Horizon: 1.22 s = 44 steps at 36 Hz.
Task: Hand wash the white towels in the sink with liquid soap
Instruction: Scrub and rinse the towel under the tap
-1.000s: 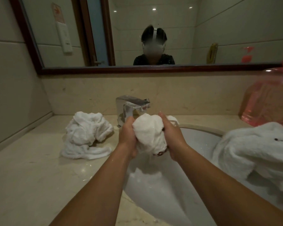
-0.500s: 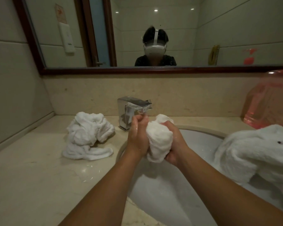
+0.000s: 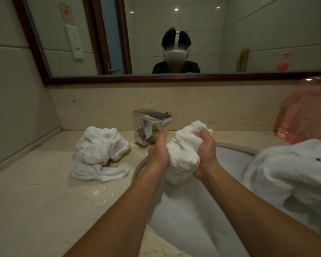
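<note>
1. Two hands meet over the sink: the left hand and right hand both clench one bunched white towel, just in front of the faucet.
2. A second crumpled towel lies on the desk, left of the faucet.
3. A third towel drapes over the sink's right rim, below the pink soap bottle.

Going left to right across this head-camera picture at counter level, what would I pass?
crumpled towel lying on the counter → left hand → wadded towel gripped by both hands above the sink → right hand → large towel draped at the sink's right side
</note>
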Motion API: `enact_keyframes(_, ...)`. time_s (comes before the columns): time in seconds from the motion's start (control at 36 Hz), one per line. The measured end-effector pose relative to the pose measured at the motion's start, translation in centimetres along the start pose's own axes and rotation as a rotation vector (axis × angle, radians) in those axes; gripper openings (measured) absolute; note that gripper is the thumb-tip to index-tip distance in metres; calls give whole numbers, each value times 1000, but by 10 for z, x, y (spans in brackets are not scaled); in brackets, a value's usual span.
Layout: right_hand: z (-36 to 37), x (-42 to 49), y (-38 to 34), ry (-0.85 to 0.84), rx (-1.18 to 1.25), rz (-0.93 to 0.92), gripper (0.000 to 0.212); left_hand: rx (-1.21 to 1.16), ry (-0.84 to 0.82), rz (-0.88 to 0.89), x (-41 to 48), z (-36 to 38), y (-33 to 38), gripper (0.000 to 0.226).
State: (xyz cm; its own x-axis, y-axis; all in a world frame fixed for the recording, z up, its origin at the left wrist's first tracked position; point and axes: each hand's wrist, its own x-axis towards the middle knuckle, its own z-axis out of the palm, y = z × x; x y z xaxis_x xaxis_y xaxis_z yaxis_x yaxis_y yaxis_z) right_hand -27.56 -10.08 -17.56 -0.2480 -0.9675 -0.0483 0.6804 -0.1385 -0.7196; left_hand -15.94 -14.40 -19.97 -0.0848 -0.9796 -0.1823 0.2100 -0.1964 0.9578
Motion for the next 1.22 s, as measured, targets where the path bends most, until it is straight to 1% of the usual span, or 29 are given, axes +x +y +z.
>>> enact_keyframes(0.08,-1,0,1,-37,-45,46,27,20,-27,38,1,6,1,87)
enact_keyframes(0.11,-4,-2,1,-53,-99,54,17,9,-21,52,-2,7,3,85)
enact_keyframes(0.14,-5,-4,1,-50,-183,51,16,8,-20,40,-1,8,3,83)
enact_keyframes(0.19,-5,-5,3,-23,-318,6,40,-29,-20,26,-6,7,7,84)
enact_keyframes(0.22,-2,-5,2,-32,-336,-19,43,-28,-12,26,-10,7,10,83)
enact_keyframes(0.28,4,-5,1,-16,-467,-99,26,18,19,61,-24,6,19,75)
enact_keyframes(0.31,4,-5,0,-6,-546,-120,21,50,39,82,-27,4,21,65)
enact_keyframes(0.36,6,-8,-4,7,-663,-153,22,95,107,128,-28,2,22,46)
enact_keyframes(0.42,5,-12,-4,-27,-795,-140,30,144,192,198,-30,-1,23,46)
enact_keyframes(0.44,3,-13,-4,-45,-826,-85,37,182,230,246,-31,-2,24,50)
enact_keyframes(0.5,3,-19,-2,-57,-673,145,54,295,289,346,-32,-4,23,52)
enact_keyframes(0.53,3,-22,0,-45,-596,240,62,338,290,386,-32,-4,22,51)
enact_keyframes(0.56,4,-24,2,-48,-534,299,68,353,284,424,-34,-3,22,47)
enact_keyframes(0.58,7,-26,4,-58,-480,321,71,360,285,453,-35,-3,22,43)
enact_keyframes(0.64,7,-26,7,-74,-396,291,70,318,287,454,-35,-2,22,34)
enact_keyframes(0.67,7,-23,7,-65,-371,258,66,266,280,419,-35,-3,22,35)
enact_keyframes(0.78,8,-16,1,-87,-419,142,57,16,213,211,-31,-5,20,54)
enact_keyframes(0.86,3,-12,-3,-67,-358,129,58,-45,149,127,-19,-7,14,65)
enact_keyframes(0.92,-2,-10,-3,-55,-294,117,63,-36,120,113,-16,-5,12,67)
enact_keyframes(0.97,-7,-9,-4,-76,-233,87,64,12,120,155,-18,-1,13,65)
enact_keyframes(1.03,-8,-8,-6,-101,-187,76,54,33,126,187,-24,3,18,56)
enact_keyframes(1.08,-5,-9,-7,-124,-163,89,49,-26,68,170,-29,4,20,52)
enact_keyframes(1.17,-2,-10,-4,-131,-240,131,45,-78,1,118,-33,4,21,69)
enact_keyframes(1.22,0,-10,-1,-65,-367,128,41,-76,30,110,-32,2,20,66)
